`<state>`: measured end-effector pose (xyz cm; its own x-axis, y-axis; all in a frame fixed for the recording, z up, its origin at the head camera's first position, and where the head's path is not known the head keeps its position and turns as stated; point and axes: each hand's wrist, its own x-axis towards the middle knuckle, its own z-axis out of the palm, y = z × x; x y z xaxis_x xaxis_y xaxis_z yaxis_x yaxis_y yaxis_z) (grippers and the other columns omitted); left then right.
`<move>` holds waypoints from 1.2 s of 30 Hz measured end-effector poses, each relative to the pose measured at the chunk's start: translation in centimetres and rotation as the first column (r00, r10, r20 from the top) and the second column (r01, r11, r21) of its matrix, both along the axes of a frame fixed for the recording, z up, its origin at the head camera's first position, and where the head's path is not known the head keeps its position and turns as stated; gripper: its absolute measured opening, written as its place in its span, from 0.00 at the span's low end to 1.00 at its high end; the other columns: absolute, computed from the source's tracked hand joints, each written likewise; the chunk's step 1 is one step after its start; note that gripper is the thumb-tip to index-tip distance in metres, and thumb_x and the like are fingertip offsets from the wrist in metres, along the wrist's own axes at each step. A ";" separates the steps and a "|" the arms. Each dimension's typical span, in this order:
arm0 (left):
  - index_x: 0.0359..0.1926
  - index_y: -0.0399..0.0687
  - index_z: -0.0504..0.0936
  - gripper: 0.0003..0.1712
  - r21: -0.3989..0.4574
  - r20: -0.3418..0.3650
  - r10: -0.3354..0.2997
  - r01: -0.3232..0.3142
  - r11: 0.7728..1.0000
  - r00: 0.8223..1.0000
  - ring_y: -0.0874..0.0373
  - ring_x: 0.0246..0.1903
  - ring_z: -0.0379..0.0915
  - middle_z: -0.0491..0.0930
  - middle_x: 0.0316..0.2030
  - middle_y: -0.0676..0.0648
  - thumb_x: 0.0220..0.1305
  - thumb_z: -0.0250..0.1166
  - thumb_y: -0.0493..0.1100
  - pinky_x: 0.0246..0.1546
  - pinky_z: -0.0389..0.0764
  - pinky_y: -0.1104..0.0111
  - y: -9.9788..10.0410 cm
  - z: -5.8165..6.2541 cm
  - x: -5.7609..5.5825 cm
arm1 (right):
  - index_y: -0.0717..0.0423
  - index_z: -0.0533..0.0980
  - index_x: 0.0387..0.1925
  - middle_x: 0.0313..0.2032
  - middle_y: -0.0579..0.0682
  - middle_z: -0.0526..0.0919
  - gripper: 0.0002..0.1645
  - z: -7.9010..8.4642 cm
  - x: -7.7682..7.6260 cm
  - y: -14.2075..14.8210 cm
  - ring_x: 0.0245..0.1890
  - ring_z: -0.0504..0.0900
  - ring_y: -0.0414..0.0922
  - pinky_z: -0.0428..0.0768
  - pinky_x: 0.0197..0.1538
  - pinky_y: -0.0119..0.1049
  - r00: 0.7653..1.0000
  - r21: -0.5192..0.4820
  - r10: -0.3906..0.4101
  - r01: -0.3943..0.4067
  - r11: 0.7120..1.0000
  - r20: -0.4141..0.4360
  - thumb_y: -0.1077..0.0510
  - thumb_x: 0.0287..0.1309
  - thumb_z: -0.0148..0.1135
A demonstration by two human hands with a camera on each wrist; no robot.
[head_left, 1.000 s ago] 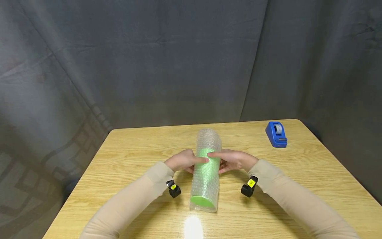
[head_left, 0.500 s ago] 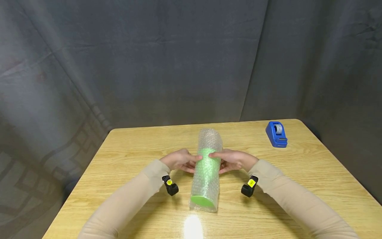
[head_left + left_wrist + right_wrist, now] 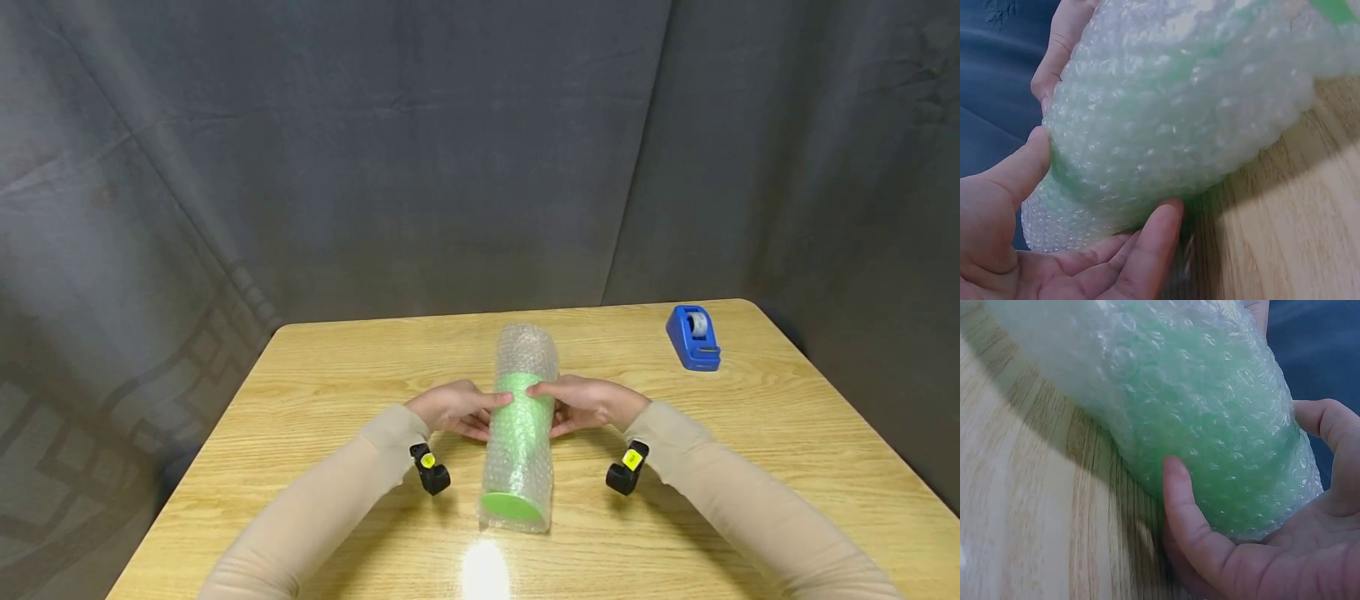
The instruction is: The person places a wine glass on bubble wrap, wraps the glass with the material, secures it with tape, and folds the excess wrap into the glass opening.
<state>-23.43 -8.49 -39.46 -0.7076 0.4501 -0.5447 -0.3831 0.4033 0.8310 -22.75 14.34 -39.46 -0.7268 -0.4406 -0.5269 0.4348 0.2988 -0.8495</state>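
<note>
A bubble-wrapped green object (image 3: 521, 442), roughly a cylinder, lies lengthwise on the table between both hands. Its near end shows a flat round green disc (image 3: 512, 506); the far end is only clear bubble wrap (image 3: 527, 346). From the left side my left hand (image 3: 457, 407) grips it, thumb on top and fingers low along its side. My right hand (image 3: 596, 402) holds the opposite side the same way, its thumb close to the left one. In the left wrist view, the left fingertips (image 3: 1166, 219) reach under the wrap (image 3: 1147, 125). In the right wrist view, a right finger (image 3: 1179, 487) presses its lower side.
A blue tape dispenser (image 3: 693, 337) with a roll of clear tape stands at the back right of the wooden table (image 3: 360, 358). A dark grey curtain (image 3: 420, 167) hangs behind the table. Each wrist carries a small black camera (image 3: 431, 471).
My left thumb has drawn back leftward over the wrap, and the left wrist has shifted slightly left. The wrapped object has moved slightly right. My right hand stays nearly still.
</note>
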 end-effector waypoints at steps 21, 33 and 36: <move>0.19 0.47 0.75 0.25 -0.122 -0.233 -0.052 0.024 0.992 0.971 0.61 0.18 0.72 0.74 0.17 0.50 0.59 0.66 0.61 0.31 0.85 0.65 0.2 1.2 0.8 | 0.66 0.77 0.45 0.31 0.47 0.81 0.21 0.3 -0.3 0.6 0.31 0.79 0.39 0.83 0.43 0.34 0.995 0.060 -0.003 0.009 0.998 -0.095 0.51 0.63 0.57; 0.36 0.34 0.80 0.28 -0.122 -0.266 -0.062 0.030 0.992 0.962 0.56 0.31 0.82 0.84 0.33 0.42 0.61 0.65 0.59 0.39 0.86 0.59 0.5 1.5 1.1 | 0.69 0.72 0.47 0.36 0.53 0.80 0.22 0.7 -0.1 0.4 0.36 0.79 0.44 0.84 0.45 0.32 0.997 -0.003 0.007 -0.008 1.000 -0.073 0.52 0.65 0.53; 0.37 0.33 0.80 0.28 -0.124 -0.274 -0.064 0.031 0.992 0.960 0.56 0.31 0.83 0.84 0.33 0.42 0.61 0.65 0.59 0.39 0.86 0.59 0.6 1.6 1.2 | 0.68 0.71 0.50 0.37 0.53 0.80 0.26 0.7 -0.1 0.3 0.34 0.80 0.42 0.85 0.43 0.32 0.998 0.004 0.001 0.000 1.000 -0.065 0.47 0.67 0.53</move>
